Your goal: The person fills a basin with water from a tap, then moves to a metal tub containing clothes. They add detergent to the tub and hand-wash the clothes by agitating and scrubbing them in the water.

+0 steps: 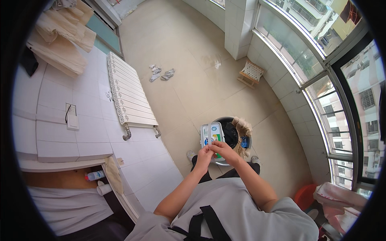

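Observation:
My left hand [204, 157] and my right hand [226, 152] meet in front of me, fingertips closed together at the near end of a pale strap [210, 134]. That strap runs across the lid of a white plastic box [217, 129] with green and blue printing. Below my hands the box overlaps the left side of a round metal basin [223, 163]; whether it rests on the rim cannot be told. Black cloth [229, 134], beige cloth [243, 126] and a blue item [244, 142] lie in the basin. My fingers hide part of the lid.
A white radiator [129, 93] lines the left wall. Socks [156, 73] lie on the tiled floor, and a low woven stool [251, 72] stands by the windows. Beige clothing [60, 39] hangs upper left. A red basin [304, 195] is at lower right, an open doorway [60, 176] at lower left.

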The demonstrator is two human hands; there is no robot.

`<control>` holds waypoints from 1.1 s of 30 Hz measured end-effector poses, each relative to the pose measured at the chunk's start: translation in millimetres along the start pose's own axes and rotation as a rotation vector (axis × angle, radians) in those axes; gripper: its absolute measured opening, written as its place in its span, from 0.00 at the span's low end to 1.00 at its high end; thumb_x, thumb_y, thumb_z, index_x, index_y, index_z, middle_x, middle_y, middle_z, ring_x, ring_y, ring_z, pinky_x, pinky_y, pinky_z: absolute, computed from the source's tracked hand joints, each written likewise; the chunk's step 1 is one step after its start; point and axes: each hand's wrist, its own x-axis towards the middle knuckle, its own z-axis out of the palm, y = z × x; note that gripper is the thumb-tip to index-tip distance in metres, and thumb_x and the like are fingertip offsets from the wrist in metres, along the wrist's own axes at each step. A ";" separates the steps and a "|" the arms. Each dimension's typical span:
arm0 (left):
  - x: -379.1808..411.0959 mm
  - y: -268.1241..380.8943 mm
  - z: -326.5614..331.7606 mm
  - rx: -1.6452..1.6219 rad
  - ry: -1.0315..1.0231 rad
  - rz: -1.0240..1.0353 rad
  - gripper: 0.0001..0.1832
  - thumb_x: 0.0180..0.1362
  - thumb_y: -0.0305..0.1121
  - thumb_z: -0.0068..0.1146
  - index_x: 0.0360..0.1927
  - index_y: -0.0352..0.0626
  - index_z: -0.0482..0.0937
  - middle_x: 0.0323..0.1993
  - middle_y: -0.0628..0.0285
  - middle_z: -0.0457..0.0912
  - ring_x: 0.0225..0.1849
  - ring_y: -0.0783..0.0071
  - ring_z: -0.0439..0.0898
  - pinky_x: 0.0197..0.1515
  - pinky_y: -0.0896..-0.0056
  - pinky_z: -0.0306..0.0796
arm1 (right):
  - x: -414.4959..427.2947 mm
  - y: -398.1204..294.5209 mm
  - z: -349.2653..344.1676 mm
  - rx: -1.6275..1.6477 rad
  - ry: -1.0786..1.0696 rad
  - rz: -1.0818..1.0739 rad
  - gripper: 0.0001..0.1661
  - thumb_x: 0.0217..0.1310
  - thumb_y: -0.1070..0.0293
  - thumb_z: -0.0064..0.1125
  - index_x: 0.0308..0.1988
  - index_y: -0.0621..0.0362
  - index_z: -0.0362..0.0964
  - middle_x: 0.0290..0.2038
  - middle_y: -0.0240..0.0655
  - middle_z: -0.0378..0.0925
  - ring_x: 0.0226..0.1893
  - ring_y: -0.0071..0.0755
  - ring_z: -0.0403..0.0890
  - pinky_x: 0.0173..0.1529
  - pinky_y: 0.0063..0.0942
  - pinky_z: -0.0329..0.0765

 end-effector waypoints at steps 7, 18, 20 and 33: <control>73.3 105.6 -113.7 0.383 -0.164 -0.015 0.09 0.66 0.34 0.58 0.32 0.41 0.80 0.24 0.72 0.76 0.25 0.85 0.72 0.31 0.79 0.66 | 44.0 -2.9 34.2 0.140 0.398 -0.047 0.21 0.72 0.59 0.61 0.56 0.61 0.77 0.44 0.28 0.81 0.45 0.20 0.78 0.55 0.24 0.75; 249.1 237.5 -127.2 1.331 -0.429 0.298 0.15 0.54 0.40 0.58 0.24 0.36 0.79 0.19 0.50 0.78 0.22 0.54 0.78 0.30 0.56 0.71 | 166.5 -99.0 44.7 -0.761 0.991 -0.545 0.41 0.52 0.74 0.70 0.65 0.61 0.64 0.67 0.46 0.67 0.64 0.55 0.69 0.68 0.45 0.68; 284.4 252.9 -112.5 1.417 -0.513 0.337 0.14 0.53 0.39 0.58 0.24 0.36 0.79 0.20 0.48 0.80 0.23 0.50 0.80 0.31 0.55 0.73 | 209.0 -125.8 32.0 -0.827 0.975 -0.613 0.46 0.50 0.76 0.70 0.68 0.60 0.62 0.70 0.46 0.65 0.67 0.53 0.67 0.71 0.47 0.64; 427.1 291.3 101.7 1.637 -1.419 0.971 0.10 0.50 0.36 0.58 0.26 0.40 0.84 0.30 0.53 0.85 0.45 0.53 0.82 0.69 0.43 0.61 | 265.1 -168.7 -79.9 -0.311 1.517 -0.304 0.26 0.57 0.74 0.63 0.56 0.61 0.72 0.39 0.47 0.82 0.44 0.53 0.82 0.50 0.48 0.78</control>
